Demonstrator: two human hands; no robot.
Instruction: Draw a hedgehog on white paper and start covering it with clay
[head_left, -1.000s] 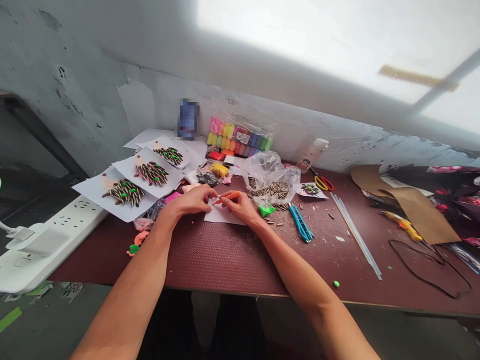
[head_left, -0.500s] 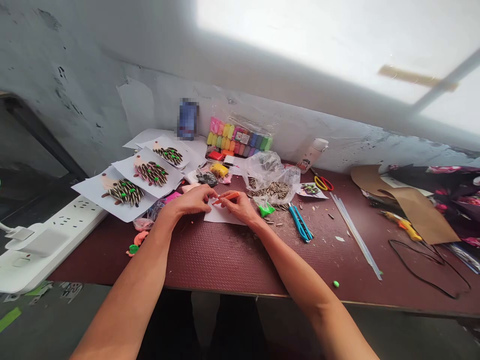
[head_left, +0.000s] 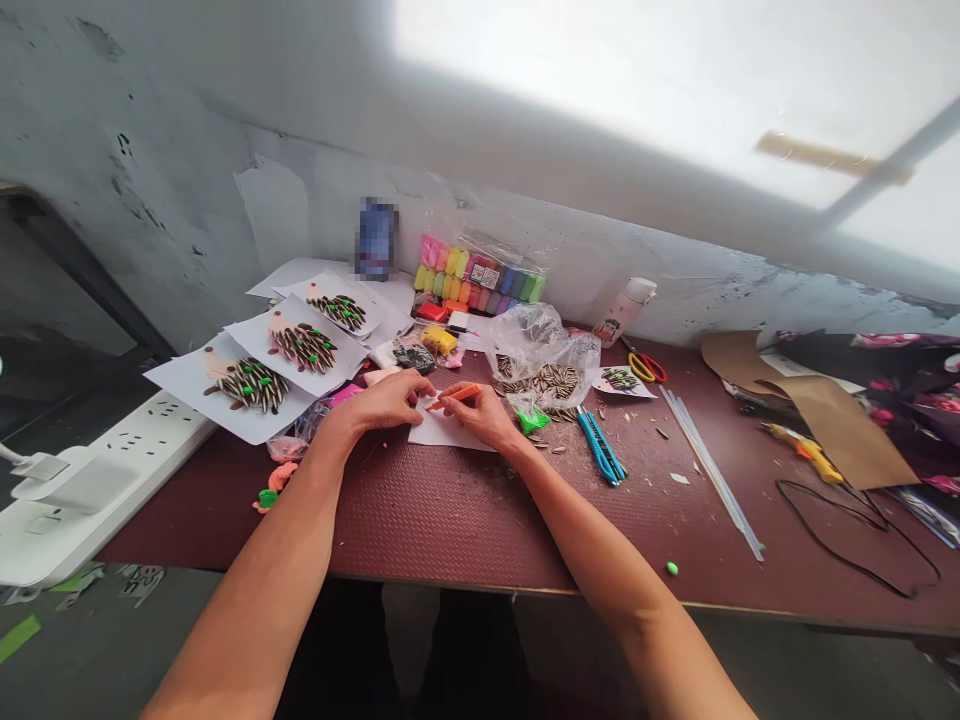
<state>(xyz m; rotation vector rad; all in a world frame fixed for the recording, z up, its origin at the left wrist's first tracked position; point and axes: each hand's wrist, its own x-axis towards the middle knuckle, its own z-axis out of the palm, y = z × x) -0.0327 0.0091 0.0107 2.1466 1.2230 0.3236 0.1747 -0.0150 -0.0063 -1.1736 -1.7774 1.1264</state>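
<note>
Far left: white power strip (head_left: 90, 490) beside the counter (head_left: 435, 520). Next, three white sheets, each with a seed-covered hedgehog, overlapping; nearest one (head_left: 251, 385) lowest. Pink-orange and green clay bits (head_left: 276, 486) lie in front of them.

Left hand (head_left: 391, 397): bent fingers at the left edge of a white paper (head_left: 442, 431); cannot tell whether they pinch it. Paper lies flat on the counter, between both hands. Orange pen (head_left: 461, 393) slants above it, grasped in the fingers of the right hand (head_left: 484, 414); whether the tip touches is too small to tell.

Behind the hands, a pack of coloured clay (head_left: 480, 278) leans at the wall. Rightward: striped seeds (head_left: 551, 380) by a clear bag, blue-handled tool (head_left: 600, 448), scissors (head_left: 646, 366), clear sticks (head_left: 714, 475), yellow glue gun (head_left: 808, 452).
</note>
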